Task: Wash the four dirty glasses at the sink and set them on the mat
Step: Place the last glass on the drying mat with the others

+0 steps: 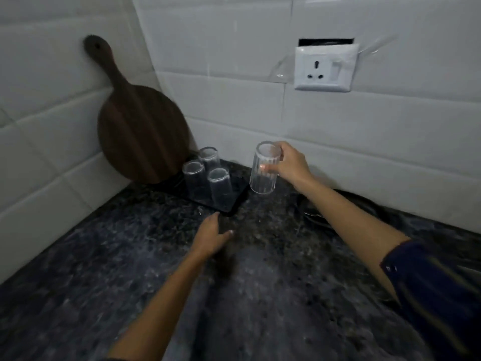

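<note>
Three clear glasses (208, 175) stand upside down, close together, on a dark mat (235, 201) in the counter's back corner. My right hand (289, 164) grips a fourth clear ribbed glass (264, 169), held upside down just above the counter at the mat's right edge. My left hand (212, 237) rests flat on the dark speckled counter in front of the mat, fingers apart, holding nothing. The sink is out of view.
A round dark wooden board (141, 128) with a handle leans in the tiled corner right behind the mat. A white wall socket (325, 67) sits on the back wall. A dark curved object (364, 204) lies on the counter behind my right forearm.
</note>
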